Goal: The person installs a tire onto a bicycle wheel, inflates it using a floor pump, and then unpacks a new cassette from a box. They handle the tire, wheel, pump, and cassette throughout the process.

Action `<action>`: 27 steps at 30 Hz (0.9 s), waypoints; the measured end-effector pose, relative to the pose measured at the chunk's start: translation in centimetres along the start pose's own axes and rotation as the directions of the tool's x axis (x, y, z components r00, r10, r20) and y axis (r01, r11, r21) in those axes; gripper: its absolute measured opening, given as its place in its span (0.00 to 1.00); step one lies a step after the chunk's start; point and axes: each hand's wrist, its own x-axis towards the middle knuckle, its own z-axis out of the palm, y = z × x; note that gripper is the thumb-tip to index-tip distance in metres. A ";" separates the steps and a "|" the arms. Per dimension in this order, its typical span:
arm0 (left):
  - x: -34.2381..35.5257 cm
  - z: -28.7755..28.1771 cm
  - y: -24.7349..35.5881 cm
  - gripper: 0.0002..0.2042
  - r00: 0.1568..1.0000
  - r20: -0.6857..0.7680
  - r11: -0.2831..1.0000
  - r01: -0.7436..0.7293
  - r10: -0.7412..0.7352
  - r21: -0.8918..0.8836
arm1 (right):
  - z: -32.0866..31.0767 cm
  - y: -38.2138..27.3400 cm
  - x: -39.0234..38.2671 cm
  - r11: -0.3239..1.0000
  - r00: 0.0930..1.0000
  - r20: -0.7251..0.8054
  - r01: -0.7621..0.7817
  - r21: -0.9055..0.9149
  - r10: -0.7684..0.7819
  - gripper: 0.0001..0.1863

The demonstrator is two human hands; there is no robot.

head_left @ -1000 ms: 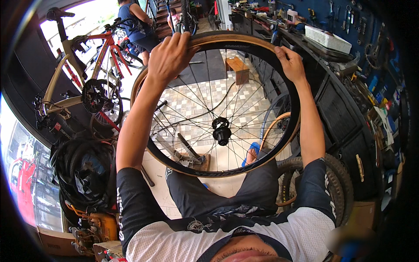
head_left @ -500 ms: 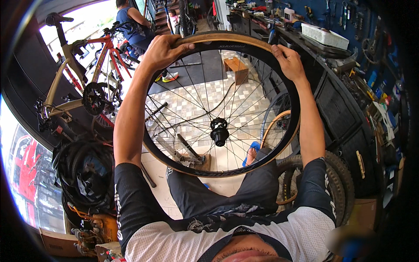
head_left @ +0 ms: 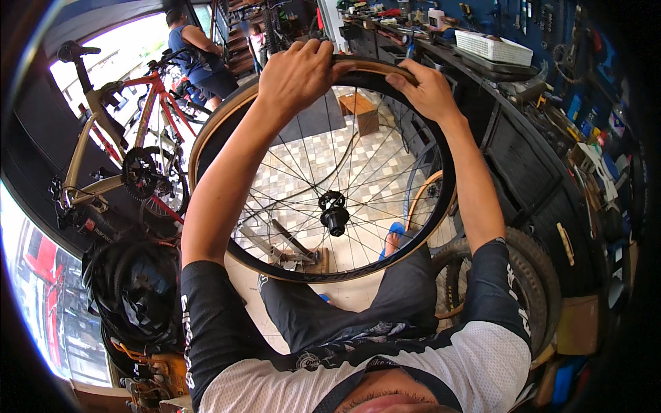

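A large spoked bicycle wheel with a black rim [head_left: 441, 179], black hub [head_left: 334, 213] and tan-walled tire [head_left: 372, 64] is held up over my lap, nearly facing me. My left hand [head_left: 296, 77] grips the tire at the top, left of centre, fingers curled over its far side and thumb pointing right. My right hand [head_left: 425, 91] is closed on the tire at the upper right, thumb pressed near the rim. The two hands are a short distance apart along the top arc.
Bikes [head_left: 138, 165] stand at left near another person [head_left: 196, 51]. A cluttered workbench [head_left: 389, 24] with a white basket [head_left: 492, 48] lines the right. A wooden stool [head_left: 358, 107] and metal stand [head_left: 289, 251] are beyond the wheel; spare tires [head_left: 533, 282] lie beside my right leg.
My hands have come closer together along the top of the tire: the left moved right, the right moved left and up. The wheel has shifted a little to the left.
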 end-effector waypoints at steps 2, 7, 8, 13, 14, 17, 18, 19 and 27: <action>0.7 0.7 0.1 0.25 0.999 0.031 1.000 0.023 -0.023 -0.007 | 0.2 0.1 0.7 1.000 0.999 0.026 0.019 0.011 -0.019 0.33; 2.1 0.3 -0.1 0.25 0.965 0.205 0.980 0.184 -0.166 -0.073 | 0.0 0.7 2.0 0.991 0.983 0.175 -0.079 0.108 0.059 0.39; 2.6 0.2 -0.4 0.27 0.938 0.276 0.964 0.246 -0.210 -0.101 | 0.1 0.8 2.4 0.988 0.977 0.204 -0.081 0.128 0.054 0.39; 3.3 0.7 -0.9 0.30 0.886 0.381 0.925 0.345 -0.265 -0.161 | 0.6 2.0 3.6 0.970 0.915 0.384 -0.195 0.143 0.127 0.37; 3.3 1.1 -1.1 0.31 0.886 0.379 0.919 0.352 -0.267 -0.175 | 1.2 2.3 3.6 0.952 0.935 0.340 -0.190 0.242 0.100 0.37; 3.8 2.8 -2.1 0.35 0.888 0.388 0.907 0.352 -0.246 -0.231 | 2.5 3.1 3.7 0.888 0.955 0.283 -0.201 0.413 0.085 0.39; 3.7 3.5 -2.9 0.36 0.885 0.400 0.905 0.352 -0.239 -0.238 | 2.9 3.1 4.0 0.878 0.941 0.322 -0.241 0.414 0.107 0.40; 3.8 4.0 -3.6 0.37 0.868 0.446 0.882 0.370 -0.217 -0.291 | 2.9 2.8 4.2 0.867 0.925 0.357 -0.280 0.411 0.130 0.40; 3.3 3.6 -4.0 0.37 0.877 0.445 0.864 0.360 -0.183 -0.353 | 1.4 2.3 4.6 0.889 0.828 0.494 -0.409 0.206 0.267 0.43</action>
